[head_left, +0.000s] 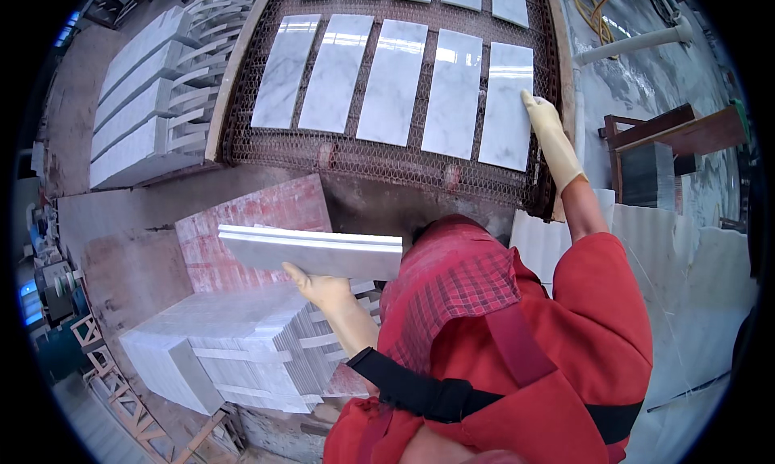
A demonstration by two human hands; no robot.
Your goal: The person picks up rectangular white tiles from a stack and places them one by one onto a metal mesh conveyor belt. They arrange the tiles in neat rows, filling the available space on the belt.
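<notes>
My left hand [324, 290], in a cream rubber glove, grips a small stack of white marble tiles [315, 260] from below, the thumb over their near face. The stack is held on edge, level, left of my body. My right hand [544, 119], gloved alike, is closed at the right edge of a polished marble tile [508, 101], the rightmost in the near row on a wire-mesh conveyor belt [379, 152]. Its fingertips are partly hidden. Several more grey-veined marble tiles [392, 81] lie spaced out in two rows on the belt.
Banded stacks of tiles [234, 335] stand low at left, beside a reddish, stained board [254, 230]. More strapped stacks [145, 109] line the conveyor's left side. To the right are a pale pipe [634, 44], a rack holding dark slabs [648, 177] and wet floor.
</notes>
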